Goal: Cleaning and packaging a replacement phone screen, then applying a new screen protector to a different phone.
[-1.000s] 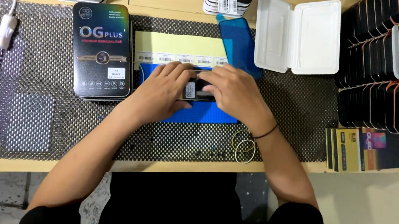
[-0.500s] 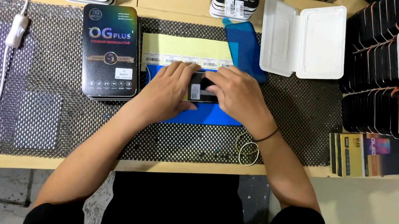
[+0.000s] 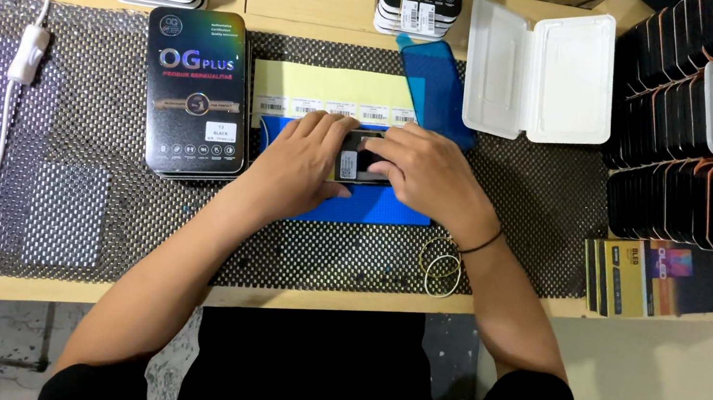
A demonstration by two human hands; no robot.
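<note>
At 9 o'clock of the hands on the mesh mat [image 3: 81, 210] I see the dark glossy box [image 3: 195, 94], then the left hand [image 3: 299, 166] and right hand [image 3: 425, 171], both curled over and pinching the small black packet [image 3: 354, 159], which lies on the blue pad [image 3: 374, 211] at mat centre. I judge the step as pressing a white label onto the packet, the yellow label sheet [image 3: 327, 88] sitting at 12 o'clock. Next move calls for a firm thumb rub along the label edge, white open case [image 3: 540, 71] at 2 o'clock.
</note>
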